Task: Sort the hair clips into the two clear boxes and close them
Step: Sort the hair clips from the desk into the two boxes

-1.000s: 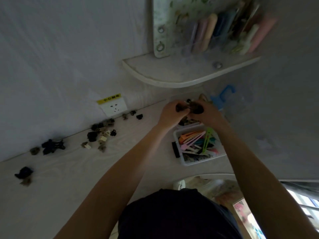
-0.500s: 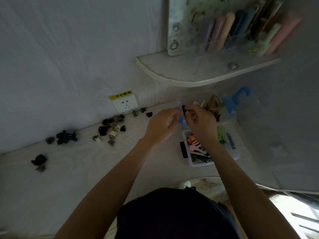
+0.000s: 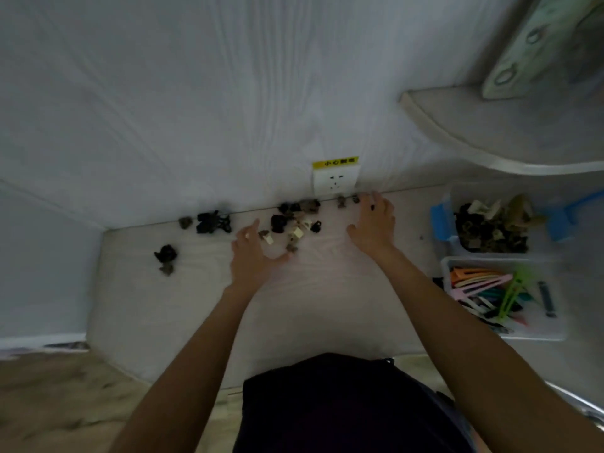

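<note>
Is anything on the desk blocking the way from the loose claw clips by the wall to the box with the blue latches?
Nothing visible does. The loose claw clips lie left of the box with the blue latches, which is open. Between them is bare desk and only the right hand, open, reaching toward the wall.

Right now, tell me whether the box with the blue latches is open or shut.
Open. The box with blue latches has no lid over it: the dark claw clips inside are heaped in plain view, and both latches stand clear at its ends.

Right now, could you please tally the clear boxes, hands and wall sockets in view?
Clear boxes: 2, far box and near box
Hands: 2, left hand and right hand
Wall sockets: 1, wall socket
Total: 5
</note>
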The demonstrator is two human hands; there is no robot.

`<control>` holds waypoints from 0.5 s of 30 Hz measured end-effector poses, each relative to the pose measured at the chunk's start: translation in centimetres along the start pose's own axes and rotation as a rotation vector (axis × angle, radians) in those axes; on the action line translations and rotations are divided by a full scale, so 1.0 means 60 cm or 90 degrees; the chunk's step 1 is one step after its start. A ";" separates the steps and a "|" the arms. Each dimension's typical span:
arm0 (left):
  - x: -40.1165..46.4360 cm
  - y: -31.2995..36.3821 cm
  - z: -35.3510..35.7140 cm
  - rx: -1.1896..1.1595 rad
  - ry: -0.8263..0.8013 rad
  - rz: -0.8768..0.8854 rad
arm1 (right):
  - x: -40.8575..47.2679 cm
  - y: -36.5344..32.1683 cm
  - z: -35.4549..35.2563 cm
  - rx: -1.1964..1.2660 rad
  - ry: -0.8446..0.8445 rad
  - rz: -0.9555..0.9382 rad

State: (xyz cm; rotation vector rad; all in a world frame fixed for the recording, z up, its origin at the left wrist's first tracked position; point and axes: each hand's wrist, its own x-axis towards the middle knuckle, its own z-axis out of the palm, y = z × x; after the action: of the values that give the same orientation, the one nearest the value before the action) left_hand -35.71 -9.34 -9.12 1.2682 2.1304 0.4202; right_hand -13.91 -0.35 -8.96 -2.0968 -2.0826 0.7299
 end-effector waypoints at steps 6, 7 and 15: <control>0.012 0.023 0.028 0.024 0.010 0.061 | 0.042 -0.020 0.009 0.039 -0.032 -0.037; 0.014 0.026 0.032 0.030 0.008 0.064 | 0.042 -0.027 0.014 0.033 -0.043 -0.062; 0.016 0.022 0.049 0.010 0.020 0.110 | -0.001 -0.054 0.047 0.073 -0.114 -0.133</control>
State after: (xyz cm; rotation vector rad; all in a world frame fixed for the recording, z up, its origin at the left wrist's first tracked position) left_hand -33.25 -8.00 -10.92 1.4710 2.0606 0.4992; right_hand -18.00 -0.93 -10.16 -1.7803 -2.2462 1.0109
